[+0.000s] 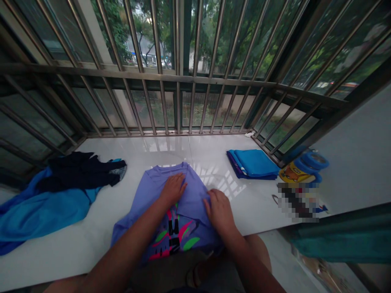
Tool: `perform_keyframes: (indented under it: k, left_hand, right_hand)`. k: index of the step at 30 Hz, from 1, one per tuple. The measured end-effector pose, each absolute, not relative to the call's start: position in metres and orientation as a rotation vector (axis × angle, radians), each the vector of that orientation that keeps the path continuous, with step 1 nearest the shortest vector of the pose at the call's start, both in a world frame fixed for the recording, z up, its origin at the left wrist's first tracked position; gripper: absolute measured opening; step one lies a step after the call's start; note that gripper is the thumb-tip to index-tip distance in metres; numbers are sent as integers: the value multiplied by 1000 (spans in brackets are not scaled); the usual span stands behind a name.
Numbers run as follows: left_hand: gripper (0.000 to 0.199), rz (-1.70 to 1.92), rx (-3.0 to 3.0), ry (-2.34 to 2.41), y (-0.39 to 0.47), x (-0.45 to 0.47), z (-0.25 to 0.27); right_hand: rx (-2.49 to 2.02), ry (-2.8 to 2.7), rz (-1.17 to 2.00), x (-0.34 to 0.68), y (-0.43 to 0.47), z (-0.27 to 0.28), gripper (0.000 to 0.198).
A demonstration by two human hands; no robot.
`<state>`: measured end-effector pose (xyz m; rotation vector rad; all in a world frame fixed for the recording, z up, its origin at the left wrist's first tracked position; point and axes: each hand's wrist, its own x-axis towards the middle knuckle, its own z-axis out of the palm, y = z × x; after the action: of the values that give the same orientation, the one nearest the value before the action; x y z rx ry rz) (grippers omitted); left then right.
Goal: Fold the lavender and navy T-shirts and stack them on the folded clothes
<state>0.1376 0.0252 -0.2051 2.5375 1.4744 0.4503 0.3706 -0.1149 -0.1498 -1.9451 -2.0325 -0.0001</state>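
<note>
A purple T-shirt (195, 195) with a pink, green and black print lies front up on the white ledge, its collar toward the window. Its right sleeve is folded inward over the front. My left hand (173, 188) rests flat on the upper chest, just below the collar, fingers stretched out. At the shirt's right edge lies my right hand (219, 207), its fingertips on the fabric and its thumb apart from the fingers. The shirt's lower hem hangs toward my lap and is partly hidden by my forearms.
Crumpled blue and dark clothes (58, 203) lie in a heap at left. A folded blue and purple stack (255, 162) sits at right, near a blue-yellow cup (297, 169) and a blurred-out item (297, 201). Metal window bars (177, 106) rise behind the white ledge (253, 211).
</note>
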Motion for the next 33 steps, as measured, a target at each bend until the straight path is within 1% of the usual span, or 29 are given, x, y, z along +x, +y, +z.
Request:
perform_keyframes:
  k: [2,3,4,7,9,15,26,30,33]
  left_hand:
    - [51,471,2539,1479,44,145,-201]
    - [51,472,2543,1480,54,150,-199]
    - [50,471,2544,1481,64,154,-198]
    - [49,455,2540,1488,90,162,-194]
    - [48,443,2535,1494,99,162,-194]
    - [47,394,2545,1484,99,155,-199]
    - [53,309,2486,1563,106,159,-194]
    - [54,379,2405,1701,109,151,-180]
    - [52,488,2371,1779,98,120,-166]
  right_hand:
    - [-1815,-2187,79,344,-119,-153,44]
    - [-1798,-2240,119,333,-119,-156,45]
    - [-1806,-2279,154,323,-120,-158,43]
    - [-1870,-2351,204,308,-117,-168,18]
    - [-1881,-2358,181,307,-115,-176,12]
    - [-1699,-2278,100,319,-120,-196,8]
    - [-1650,-2294,151,322,-122,-189,8]
    - [-1629,-2280,137,324,-123,-192,8]
    - [-1597,-2275,106,327,-123,-196,9]
